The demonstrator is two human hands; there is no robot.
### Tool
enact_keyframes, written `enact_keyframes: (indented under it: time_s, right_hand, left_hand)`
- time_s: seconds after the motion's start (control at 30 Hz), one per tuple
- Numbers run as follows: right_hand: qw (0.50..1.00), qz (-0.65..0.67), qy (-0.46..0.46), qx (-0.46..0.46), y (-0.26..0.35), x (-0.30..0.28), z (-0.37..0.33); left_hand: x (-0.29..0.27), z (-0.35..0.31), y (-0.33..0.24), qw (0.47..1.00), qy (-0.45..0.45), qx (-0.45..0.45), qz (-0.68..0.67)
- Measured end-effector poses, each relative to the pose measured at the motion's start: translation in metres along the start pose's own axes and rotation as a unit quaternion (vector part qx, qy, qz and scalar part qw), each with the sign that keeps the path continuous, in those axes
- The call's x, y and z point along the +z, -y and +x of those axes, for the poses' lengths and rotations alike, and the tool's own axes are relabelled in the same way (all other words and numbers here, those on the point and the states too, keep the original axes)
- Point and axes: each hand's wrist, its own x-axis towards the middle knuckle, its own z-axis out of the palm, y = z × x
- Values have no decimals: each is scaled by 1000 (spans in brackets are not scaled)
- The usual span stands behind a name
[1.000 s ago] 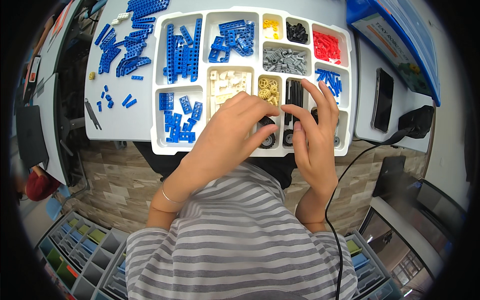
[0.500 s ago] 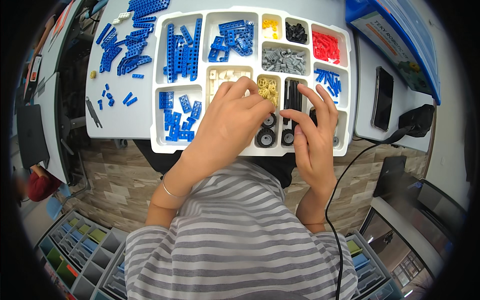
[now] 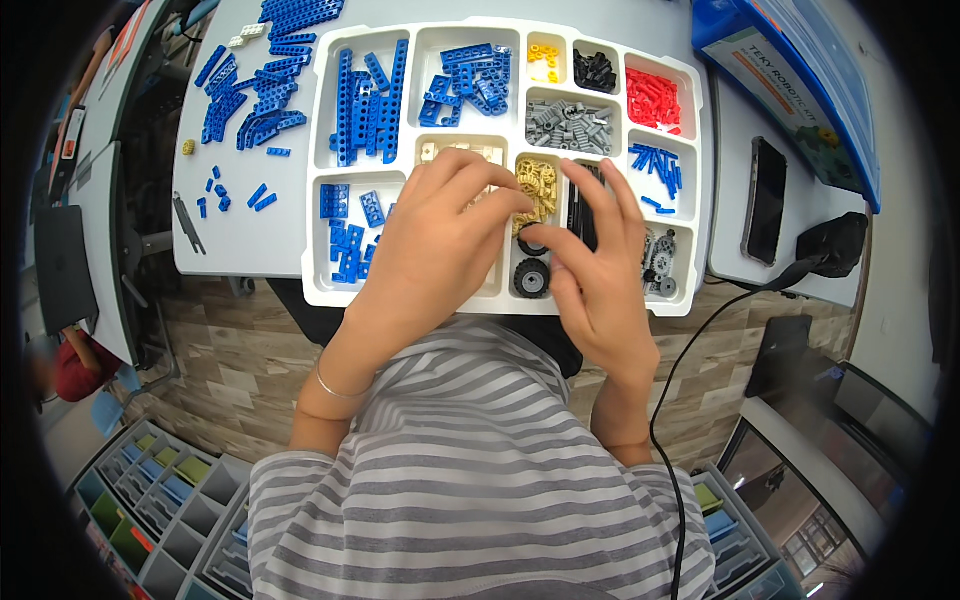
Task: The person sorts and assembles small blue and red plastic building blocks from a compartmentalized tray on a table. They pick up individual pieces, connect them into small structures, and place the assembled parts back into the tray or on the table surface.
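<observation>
A white compartment tray (image 3: pixel 411 172) of plastic building pieces lies on the table before me. My left hand (image 3: pixel 440 225) is over the cream-coloured pieces (image 3: pixel 470 147), fingers curled and pressed together, tips at the edge of the tan gears (image 3: pixel 537 180). Whatever those fingertips hold, if anything, is hidden. To the right, my right hand (image 3: pixel 600 260) has its fingers apart. Its index fingertip is at an upper black-tyred wheel, above another black wheel (image 3: pixel 531 278); its longer fingers hang over the black rods (image 3: pixel 584 205). Grey gears (image 3: pixel 662 258) lie right of that hand.
Blue beams (image 3: pixel 270 95) and small blue pieces lie on the table left of the tray. Blue plates, grey connectors (image 3: pixel 565 127) and red pegs (image 3: pixel 653 100) fill other compartments. On the right are a phone (image 3: pixel 765 200), a blue box (image 3: pixel 800 90) and a black cable (image 3: pixel 735 300).
My right hand has moved left toward the wheels, uncovering the grey gears. My left hand has shifted slightly left and down, showing more of the tan gears.
</observation>
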Motion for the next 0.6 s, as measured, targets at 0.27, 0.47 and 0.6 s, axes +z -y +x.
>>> enact_keyframes:
  time_s: [0.27,0.47,0.6]
  right_hand:
    - [999,-35,5,22,6,7,13]
    - [999,-40,9,21,5,4,10]
    - [998,-61,12,27,8,4,9]
  left_hand:
    - [-17,-15,3,999,-20,-28,-10]
    - [-23,-27,5,999,-22,-34,-31]
    - [-19,-32,5,998,-11,-37,-51]
